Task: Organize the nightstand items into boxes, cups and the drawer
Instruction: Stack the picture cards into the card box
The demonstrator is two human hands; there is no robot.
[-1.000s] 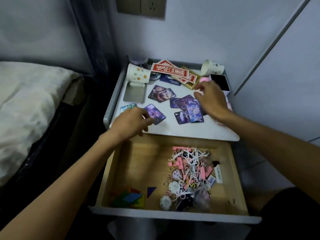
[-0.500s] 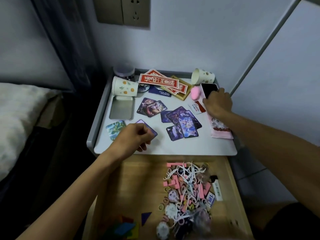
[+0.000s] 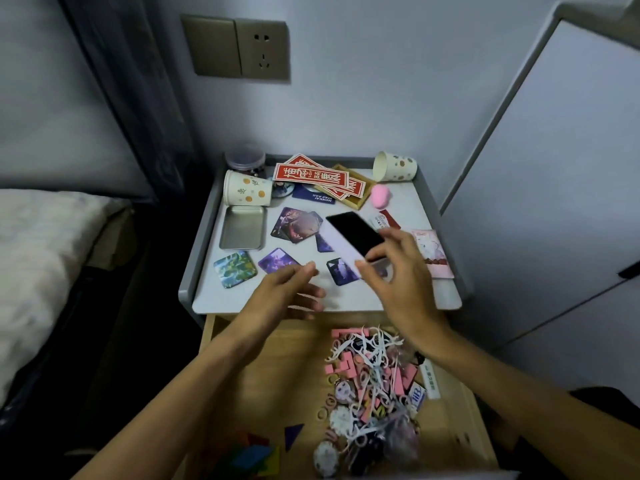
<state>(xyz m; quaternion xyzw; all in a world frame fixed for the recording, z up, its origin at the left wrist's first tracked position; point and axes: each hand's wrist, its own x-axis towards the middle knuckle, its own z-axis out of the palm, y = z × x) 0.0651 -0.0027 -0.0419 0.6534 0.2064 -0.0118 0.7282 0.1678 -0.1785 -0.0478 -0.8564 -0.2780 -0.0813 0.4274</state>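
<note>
My right hand [image 3: 405, 271] pinches one end of a flat black rectangular object [image 3: 355, 232] and holds it tilted above the picture cards [image 3: 296, 225] on the white nightstand top [image 3: 349, 301]. Just left of it, my left hand [image 3: 291, 296] hovers over the front edge with its fingers spread and nothing in it. Two dotted paper cups lie on their sides, one at the back left [image 3: 247, 192] and one at the back right [image 3: 394, 167]. An empty metal tin [image 3: 243, 227] lies at the left. The open wooden drawer [image 3: 277, 358] is below my hands.
Red paper slips [image 3: 310, 174] lie over a wooden box [image 3: 356, 199] at the back, beside a pink lump [image 3: 381, 195] and a lidded jar [image 3: 245, 162]. A pink booklet [image 3: 433, 252] lies at the right edge. Small trinkets [image 3: 370, 375] and coloured tiles [image 3: 252, 455] fill the drawer. A bed is on the left.
My right hand has lifted the black object from the back right corner and brought it forward over the cards. My left hand has opened its fingers and moved right toward it.
</note>
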